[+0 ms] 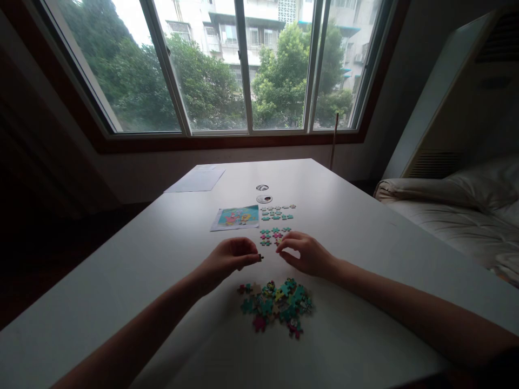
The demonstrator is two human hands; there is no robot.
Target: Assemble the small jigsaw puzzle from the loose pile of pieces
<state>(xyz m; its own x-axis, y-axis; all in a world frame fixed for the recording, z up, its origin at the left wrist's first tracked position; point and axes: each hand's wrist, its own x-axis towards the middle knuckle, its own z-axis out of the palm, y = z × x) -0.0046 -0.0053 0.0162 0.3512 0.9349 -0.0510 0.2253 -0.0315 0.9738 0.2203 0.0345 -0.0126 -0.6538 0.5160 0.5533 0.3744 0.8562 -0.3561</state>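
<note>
My left hand (233, 256) is closed, thumb and forefinger pinching a small dark-looking jigsaw piece (260, 257) just above the table. Opposite it, my right hand (306, 253) has curved fingers, with the thumb and forefinger tips close to each other and nothing visible between them. Its fingertips are beside a group of laid-out jigsaw pieces (265, 236), green and pink, and partly cover that group's right side. Nearer to me lies a loose pile of jigsaw pieces (279, 302) in teal, yellow, pink and beige. A colourful cartoon picture sheet (238, 217) rests left of the laid-out pieces.
Farther back, pale green jigsaw pieces (277, 213) lie in rows. Beyond them are two round flat items (264, 199) on the white table (121, 270). White paper (194, 179) lies at the far left corner. A window (243, 70) faces me; a padded seat (446, 205) stands right.
</note>
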